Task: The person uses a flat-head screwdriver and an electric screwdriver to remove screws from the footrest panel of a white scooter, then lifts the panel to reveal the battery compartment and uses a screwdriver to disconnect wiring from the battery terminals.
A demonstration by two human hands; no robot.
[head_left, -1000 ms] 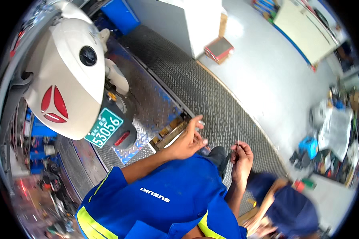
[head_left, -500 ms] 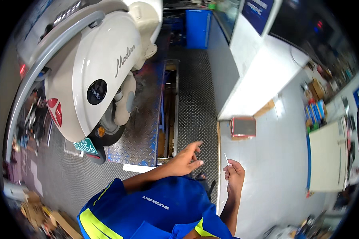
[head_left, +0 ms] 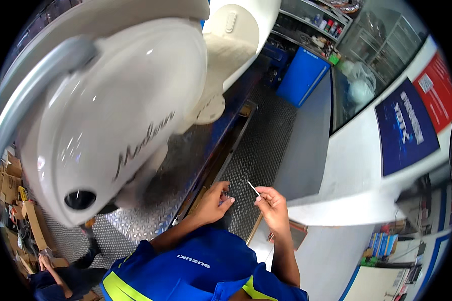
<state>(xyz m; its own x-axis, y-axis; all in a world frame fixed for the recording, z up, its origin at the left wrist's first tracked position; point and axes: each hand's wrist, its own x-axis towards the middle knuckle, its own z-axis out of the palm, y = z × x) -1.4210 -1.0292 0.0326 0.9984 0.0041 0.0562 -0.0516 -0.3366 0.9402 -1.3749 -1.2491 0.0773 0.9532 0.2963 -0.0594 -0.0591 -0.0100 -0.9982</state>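
My right hand pinches a thin white stick between thumb and fingers, its free end pointing up and left. What kind of stick it is, I cannot make out. To its left, my left hand is held apart with bent fingers, the thumb away from them and nothing seen in the gap. It hovers near the edge of a metal platform. A cream scooter with a grey rear rail stands on that platform, to the left of both hands, touched by neither.
Dark ribbed flooring runs ahead toward a blue cabinet. A white-topped partition wall with posters is at the right, a red-edged box below it. Another person is at the lower left, beside cardboard boxes.
My view has swung round, bringing the scooter and the partition wall closer. My right hand, still holding the white stick, is nearer my left hand, whose fingers are more bent.
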